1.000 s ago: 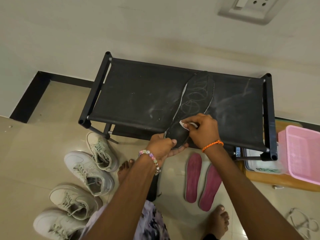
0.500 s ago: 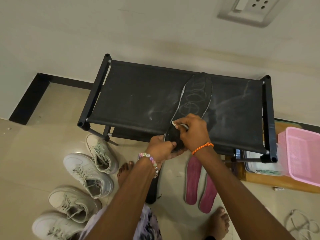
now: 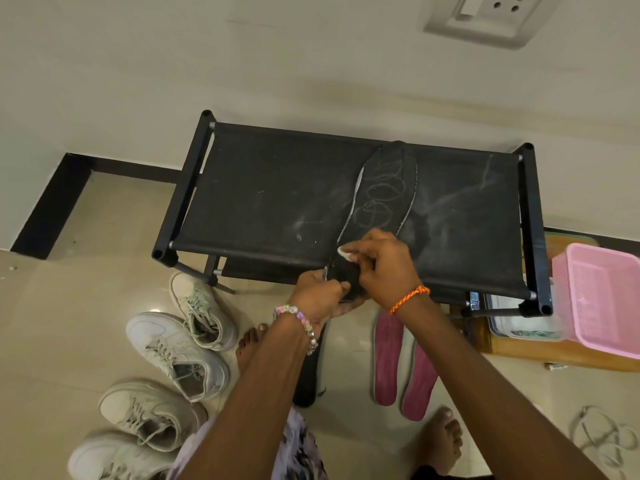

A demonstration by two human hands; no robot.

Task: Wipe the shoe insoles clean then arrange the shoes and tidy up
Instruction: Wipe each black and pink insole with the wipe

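Note:
A long black insole (image 3: 381, 192) lies across the top of the black fabric shoe rack (image 3: 270, 195), with grey scuff rings on it. My left hand (image 3: 322, 292) grips its near heel end at the rack's front edge. My right hand (image 3: 384, 265) pinches a small white wipe (image 3: 344, 252) and presses it on the insole near the heel. Two maroon insoles (image 3: 388, 362) lie on the floor below my right arm. Another black insole (image 3: 308, 379) lies on the floor, partly hidden by my left arm. Several white sneakers (image 3: 176, 355) stand on the floor at the left.
A pink plastic basket (image 3: 602, 299) sits on a low wooden stand (image 3: 512, 355) right of the rack, over a clear container (image 3: 519, 323). My bare feet (image 3: 440, 441) stand on the tiled floor. A cord (image 3: 602, 438) lies at the bottom right. The wall is directly behind the rack.
My right hand with the wipe has slid a little to the left along the heel part of the insole. The left hand keeps its grip.

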